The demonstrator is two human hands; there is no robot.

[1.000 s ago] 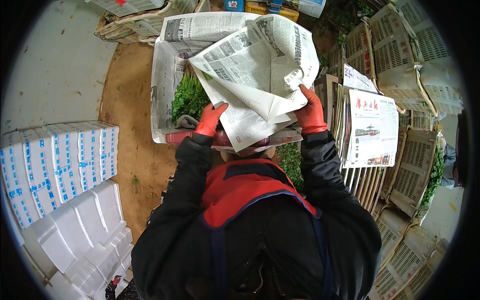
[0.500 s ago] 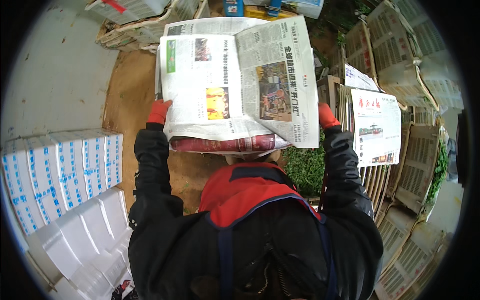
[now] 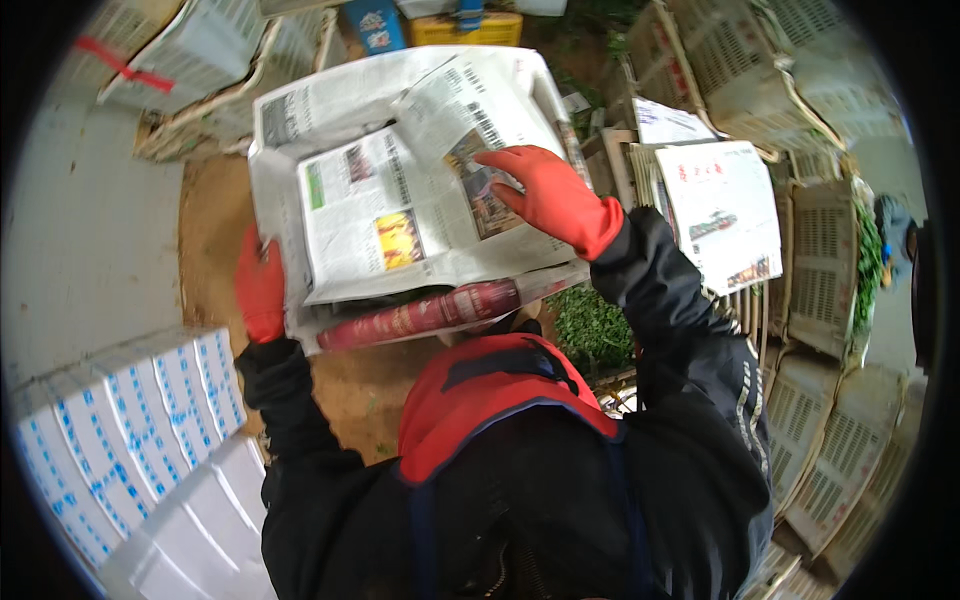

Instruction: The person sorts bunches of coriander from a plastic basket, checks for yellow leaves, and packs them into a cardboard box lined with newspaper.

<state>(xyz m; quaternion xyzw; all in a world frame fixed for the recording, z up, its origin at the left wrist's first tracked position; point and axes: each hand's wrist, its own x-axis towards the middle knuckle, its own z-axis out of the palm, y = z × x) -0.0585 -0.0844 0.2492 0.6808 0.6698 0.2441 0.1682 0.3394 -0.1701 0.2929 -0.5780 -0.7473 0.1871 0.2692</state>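
At your far left stand white cartons [image 3: 125,435] banded with blue tape. Next comes your left hand [image 3: 262,285], red-gloved, at the outer left side of the paper-lined box [image 3: 273,205]; you cannot tell from here whether its fingers grip the wall. The newspaper sheet [image 3: 350,225] lies spread inside that box, in front of you, with red paper [image 3: 430,312] along the near edge. Your right hand [image 3: 550,195], also gloved, is over the sheet's right half, thumb and fingers apart; contact is unclear. Farther right are leafy greens [image 3: 595,330], a newspaper stack [image 3: 720,215] and slotted crates [image 3: 820,265].
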